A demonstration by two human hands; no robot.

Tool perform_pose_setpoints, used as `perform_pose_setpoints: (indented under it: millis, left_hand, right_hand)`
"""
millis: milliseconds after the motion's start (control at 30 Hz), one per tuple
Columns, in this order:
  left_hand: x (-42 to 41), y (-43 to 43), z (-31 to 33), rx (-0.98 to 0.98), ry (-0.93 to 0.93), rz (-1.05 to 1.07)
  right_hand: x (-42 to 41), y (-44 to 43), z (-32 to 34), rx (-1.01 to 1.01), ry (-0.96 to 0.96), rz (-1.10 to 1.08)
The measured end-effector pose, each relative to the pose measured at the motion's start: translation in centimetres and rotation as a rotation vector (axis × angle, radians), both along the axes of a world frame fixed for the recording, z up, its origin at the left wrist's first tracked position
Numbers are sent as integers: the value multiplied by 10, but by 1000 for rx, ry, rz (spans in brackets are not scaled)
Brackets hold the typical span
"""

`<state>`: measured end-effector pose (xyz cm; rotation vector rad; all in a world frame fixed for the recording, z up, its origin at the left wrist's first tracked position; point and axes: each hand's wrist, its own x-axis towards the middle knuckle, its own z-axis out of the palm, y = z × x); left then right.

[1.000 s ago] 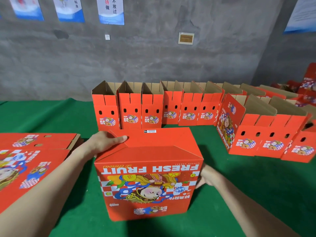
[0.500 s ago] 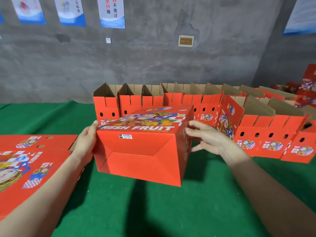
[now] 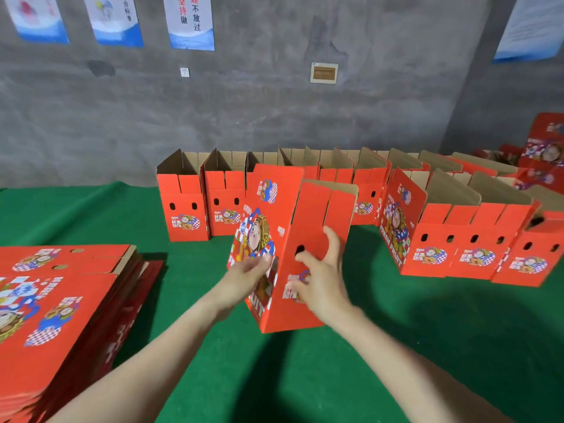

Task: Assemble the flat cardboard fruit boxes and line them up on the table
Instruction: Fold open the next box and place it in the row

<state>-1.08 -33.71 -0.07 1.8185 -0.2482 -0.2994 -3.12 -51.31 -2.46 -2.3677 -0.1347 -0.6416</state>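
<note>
Far left of the hands, I see a stack of flat red printed cardboard boxes (image 3: 61, 300) lying on the green table cover (image 3: 427, 331). The left hand (image 3: 244, 276) lies against the cartoon-printed broad face of a red assembled cardboard fruit box (image 3: 308, 215), its fingers fairly straight, though blurred. The right hand (image 3: 323, 279) presses spread, straight fingers on the narrow end panel, one fingertip by a punched hole. The box stands between the two hands, tilted, with its open top up and brown inner wall showing; I cannot tell whether its base touches the cover. Beyond the hands runs a row of open red boxes (image 3: 183, 209), and to their right another group of open red boxes (image 3: 457, 239); I see only brown inner walls, not their floors. Half a second ago the held box lay on its side with its folded bottom facing me; now it is upright.
</note>
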Motion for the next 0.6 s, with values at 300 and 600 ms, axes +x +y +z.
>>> perform_pose_setpoints:
  millis: [300,600]
  left_hand:
    - [1,-34,12,-113,-56,169]
    - [9,-31,11,175,-86,207]
  right_hand:
    - [-28,9,-104,-364,89,-80]
    - [-31,3,-110,-328,303,-96]
